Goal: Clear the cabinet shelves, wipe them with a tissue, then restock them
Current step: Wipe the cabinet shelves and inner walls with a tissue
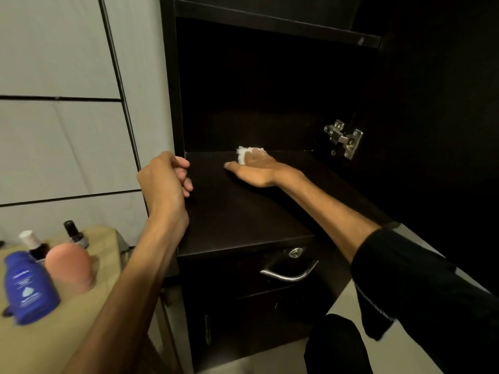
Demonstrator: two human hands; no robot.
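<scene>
The dark cabinet stands open, and its lower shelf carries nothing but my right hand. My right hand lies flat near the back of that shelf and presses a white tissue against the board, fingers extended. My left hand hovers at the cabinet's left front edge with its fingers curled and nothing visible in it. An upper shelf shows above, dark, with nothing visible on it.
On a beige surface at the lower left stand a blue bottle, a pink rounded container, a white-capped bottle and a small dark bottle. A metal hinge sits on the cabinet's right wall. Below the shelf is a drawer with a metal handle.
</scene>
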